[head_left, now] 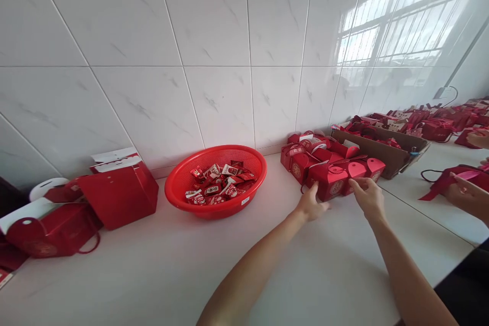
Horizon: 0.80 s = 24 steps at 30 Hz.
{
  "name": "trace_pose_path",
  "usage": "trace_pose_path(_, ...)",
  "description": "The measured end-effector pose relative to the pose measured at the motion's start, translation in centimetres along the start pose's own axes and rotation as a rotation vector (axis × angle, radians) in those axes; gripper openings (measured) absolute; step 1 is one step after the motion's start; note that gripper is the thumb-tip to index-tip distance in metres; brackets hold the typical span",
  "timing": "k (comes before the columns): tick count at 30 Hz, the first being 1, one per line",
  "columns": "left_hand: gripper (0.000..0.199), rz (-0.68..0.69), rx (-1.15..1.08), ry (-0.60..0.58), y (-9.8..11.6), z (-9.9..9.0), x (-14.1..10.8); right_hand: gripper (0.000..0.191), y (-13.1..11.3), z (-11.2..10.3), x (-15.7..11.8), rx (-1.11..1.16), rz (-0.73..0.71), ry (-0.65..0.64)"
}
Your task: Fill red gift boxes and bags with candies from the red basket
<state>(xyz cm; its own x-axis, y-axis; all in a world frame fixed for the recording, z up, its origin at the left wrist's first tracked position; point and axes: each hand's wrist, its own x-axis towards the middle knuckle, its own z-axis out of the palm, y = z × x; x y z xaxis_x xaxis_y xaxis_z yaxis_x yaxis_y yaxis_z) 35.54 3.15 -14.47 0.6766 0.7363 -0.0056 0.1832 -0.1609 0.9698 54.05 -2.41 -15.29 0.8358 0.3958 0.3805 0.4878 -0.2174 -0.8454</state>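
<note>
A cluster of red gift boxes (301, 164) stands against the tiled wall on the right. At the lower left corner of the front gift box (331, 182) is my left hand (311, 205), its thumb raised against the box and its fingers apart. My right hand (369, 198) is at the front of the group, with bent fingertips against a red box (355, 169) beside the front one. Part of those fingers is hidden from view. A red plastic basket (179, 204) holding wrapped sweets (214, 186) stands left of my hands.
Several red boxes, some with lids up (122, 193), are at the far left. Behind my right hand lies an open cardboard tray (389, 160) of red items, with more red boxes (439, 127) beyond. A co-worker's hand (466, 191) holds a red box with ribbon at right.
</note>
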Motion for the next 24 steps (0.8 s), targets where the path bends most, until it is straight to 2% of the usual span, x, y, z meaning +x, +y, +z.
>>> trace_pose_path(4,0.093,-0.037,0.046,-0.054,0.2,-1.5,-1.2,0.027,-0.9,-0.6,-0.4,0.017,-0.023,0.049)
trace_pose_path(7,0.088,-0.064,0.063,-0.123,0.6,-3.0,-4.0,0.032,-2.1,-1.0,-1.0,0.056,-0.107,0.103)
trace_pose_path(9,0.078,-0.037,0.071,-0.187,1.1,-4.7,-6.6,0.035,-3.1,-0.9,-2.0,0.099,-0.192,0.093)
trace_pose_path(12,0.052,-0.024,0.074,-0.255,1.9,-8.3,-11.0,0.035,-4.8,-0.2,-4.5,0.17,-0.351,-0.015)
trace_pose_path(13,0.044,-0.015,0.071,-0.261,2.2,-9.7,-12.5,0.031,-5.4,0.2,-5.6,0.197,-0.437,-0.078)
trace_pose_path(14,0.037,0.002,0.069,-0.257,2.5,-11.1,-14.0,0.026,-5.9,0.6,-6.9,0.217,-0.596,-0.165)
trace_pose_path(16,0.03,0.043,0.091,-0.194,3.1,-14.3,-16.9,0.012,-6.9,1.4,-9.8,0.294,-0.897,-0.358)
trace_pose_path(18,0.026,0.105,0.13,-0.045,3.5,-17.6,-19.9,0.006,-7.7,1.9,-13.2,0.394,-1.076,-0.565)
trace_pose_path(21,0.033,0.096,0.155,0.221,3.8,-22.6,-24.2,0.015,-7.9,2.1,-18.8,0.481,-1.186,-0.879)
trace_pose_path(24,0.04,0.021,0.339,0.545,4.6,-27.5,-28.6,0.018,-7.0,2.0,-24.2,0.544,-1.283,-1.065)
